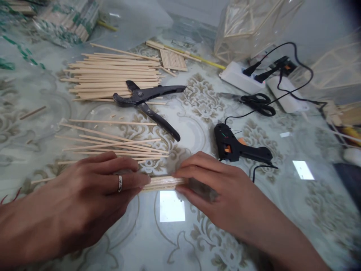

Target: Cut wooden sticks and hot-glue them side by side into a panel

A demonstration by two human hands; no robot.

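Wooden stick bundle, left grip, right grip clamped on it; cutters, glue gun beyond

Craft workspace; home or workshop undetermined.
Black plastic glue gun, right of centre; thin pale wooden sticks, upper left; glossy flower-patterned tabletop, lower centre.

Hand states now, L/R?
Left hand: closed, holding the left end of the short wooden sticks.
Right hand: closed, pinching their right end.

hands: 2 | stick panels: apparently 2 | cutter: 1 | scissors: 1 | glue gun: 1
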